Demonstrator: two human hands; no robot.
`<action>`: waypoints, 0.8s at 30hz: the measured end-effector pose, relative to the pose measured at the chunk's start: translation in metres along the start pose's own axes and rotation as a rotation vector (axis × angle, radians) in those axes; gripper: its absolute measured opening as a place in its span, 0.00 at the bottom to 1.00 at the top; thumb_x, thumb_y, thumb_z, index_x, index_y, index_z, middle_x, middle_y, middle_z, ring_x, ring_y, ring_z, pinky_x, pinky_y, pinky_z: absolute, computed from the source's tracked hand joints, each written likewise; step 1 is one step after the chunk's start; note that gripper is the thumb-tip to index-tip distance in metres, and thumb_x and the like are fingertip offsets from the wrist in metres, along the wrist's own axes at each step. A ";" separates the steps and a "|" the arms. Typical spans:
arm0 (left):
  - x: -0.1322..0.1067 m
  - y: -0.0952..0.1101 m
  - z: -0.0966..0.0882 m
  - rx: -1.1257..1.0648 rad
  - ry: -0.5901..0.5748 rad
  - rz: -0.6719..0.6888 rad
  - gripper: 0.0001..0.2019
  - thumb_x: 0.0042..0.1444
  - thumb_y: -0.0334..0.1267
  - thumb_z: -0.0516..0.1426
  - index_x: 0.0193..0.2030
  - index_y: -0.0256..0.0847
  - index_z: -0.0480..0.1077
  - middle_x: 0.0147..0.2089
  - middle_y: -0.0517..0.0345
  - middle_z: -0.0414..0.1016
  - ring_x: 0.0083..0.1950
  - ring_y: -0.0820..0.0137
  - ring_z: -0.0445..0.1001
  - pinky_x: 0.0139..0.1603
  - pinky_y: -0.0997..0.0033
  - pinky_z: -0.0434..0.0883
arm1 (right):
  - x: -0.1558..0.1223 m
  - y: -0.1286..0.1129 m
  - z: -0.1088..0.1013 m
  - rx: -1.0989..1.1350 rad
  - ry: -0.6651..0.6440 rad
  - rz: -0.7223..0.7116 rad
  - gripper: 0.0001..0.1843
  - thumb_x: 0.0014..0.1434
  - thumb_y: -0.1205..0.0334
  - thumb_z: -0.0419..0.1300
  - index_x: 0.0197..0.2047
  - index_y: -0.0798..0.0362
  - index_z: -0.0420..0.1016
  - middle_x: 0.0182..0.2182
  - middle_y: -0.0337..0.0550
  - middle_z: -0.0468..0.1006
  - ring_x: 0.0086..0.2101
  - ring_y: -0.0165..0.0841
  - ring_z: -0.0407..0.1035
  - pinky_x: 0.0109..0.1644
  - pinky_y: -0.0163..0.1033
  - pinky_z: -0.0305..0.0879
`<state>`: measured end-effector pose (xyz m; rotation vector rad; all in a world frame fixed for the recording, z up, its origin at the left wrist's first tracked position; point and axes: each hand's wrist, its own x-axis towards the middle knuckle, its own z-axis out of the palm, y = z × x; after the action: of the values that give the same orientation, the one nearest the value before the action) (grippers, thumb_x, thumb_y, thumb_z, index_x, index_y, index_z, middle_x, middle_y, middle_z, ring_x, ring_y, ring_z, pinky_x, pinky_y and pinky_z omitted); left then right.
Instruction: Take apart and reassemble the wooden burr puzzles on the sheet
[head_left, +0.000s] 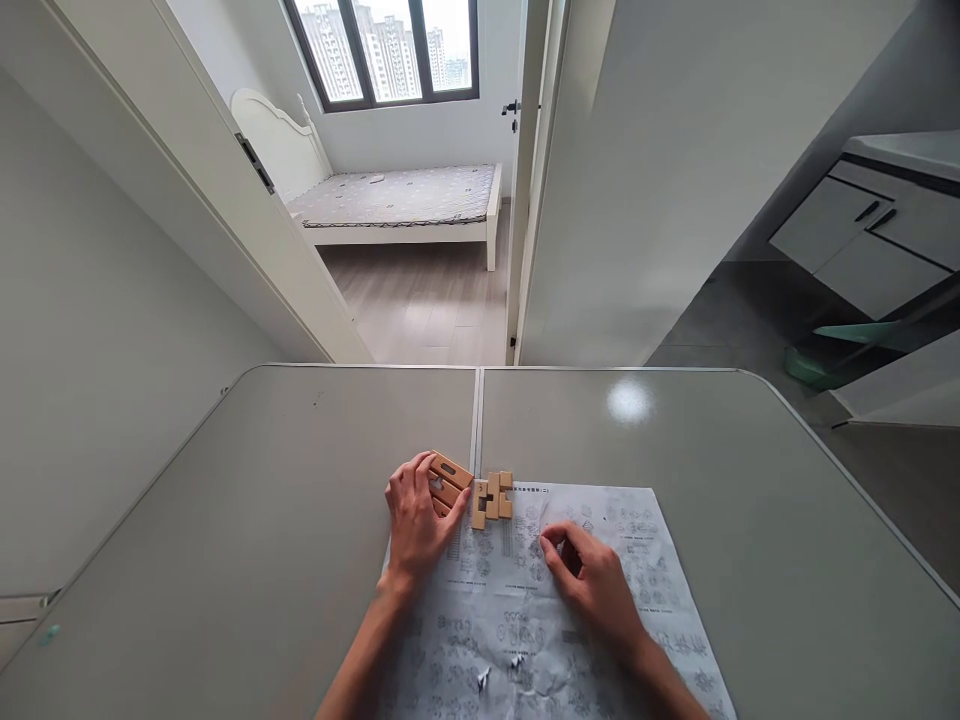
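At the top left of the printed paper sheet (pixel 517 600), my left hand (pixel 414 515) curls its fingers and thumb around several notched wooden puzzle pieces (pixel 452 470). They lie side by side, partly hidden under the fingers. Just right of my left thumb, more wooden puzzle pieces (pixel 493 497) lie grouped at the sheet's upper edge, apart from the hand. Over the right half of the sheet is my right hand (pixel 589 575), its thumb and forefinger pinched together and the other fingers curled in. Whether anything small is between those fingertips cannot be seen.
The sheet is creased, with small torn spots (pixel 484 680) near the bottom. It rests on a grey table (pixel 225 520) with a metal seam (pixel 478 420) and raised edge trim. Past the table are a doorway, a bed (pixel 405 195) and a white cabinet (pixel 862 240).
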<state>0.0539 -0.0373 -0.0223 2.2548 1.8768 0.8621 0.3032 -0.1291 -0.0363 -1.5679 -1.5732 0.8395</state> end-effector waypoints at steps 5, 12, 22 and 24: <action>0.000 -0.003 0.002 0.003 0.010 -0.004 0.30 0.63 0.52 0.63 0.67 0.45 0.62 0.65 0.42 0.70 0.65 0.47 0.67 0.64 0.46 0.65 | 0.001 0.000 0.000 -0.014 0.011 -0.009 0.15 0.73 0.51 0.57 0.38 0.49 0.77 0.28 0.38 0.79 0.26 0.33 0.71 0.32 0.34 0.66; -0.003 -0.004 0.003 0.018 0.020 -0.002 0.28 0.65 0.52 0.62 0.66 0.45 0.62 0.64 0.42 0.72 0.64 0.47 0.68 0.63 0.46 0.64 | 0.001 -0.001 0.000 -0.027 0.013 -0.016 0.18 0.73 0.47 0.55 0.38 0.49 0.78 0.28 0.40 0.79 0.25 0.34 0.71 0.31 0.35 0.66; -0.003 0.000 0.000 0.033 0.016 -0.021 0.27 0.62 0.49 0.63 0.63 0.45 0.63 0.62 0.43 0.73 0.62 0.47 0.71 0.61 0.47 0.66 | 0.001 -0.003 -0.001 -0.008 0.006 -0.013 0.18 0.73 0.47 0.55 0.38 0.49 0.78 0.28 0.40 0.80 0.26 0.34 0.72 0.32 0.35 0.67; -0.003 0.001 -0.001 0.036 0.015 -0.018 0.27 0.61 0.49 0.63 0.63 0.45 0.62 0.62 0.44 0.73 0.61 0.47 0.71 0.61 0.48 0.66 | 0.001 -0.003 -0.001 -0.011 0.007 -0.019 0.19 0.73 0.46 0.55 0.38 0.49 0.78 0.28 0.40 0.80 0.26 0.34 0.72 0.31 0.35 0.67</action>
<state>0.0540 -0.0403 -0.0223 2.2549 1.9310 0.8518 0.3030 -0.1282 -0.0334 -1.5599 -1.5879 0.8150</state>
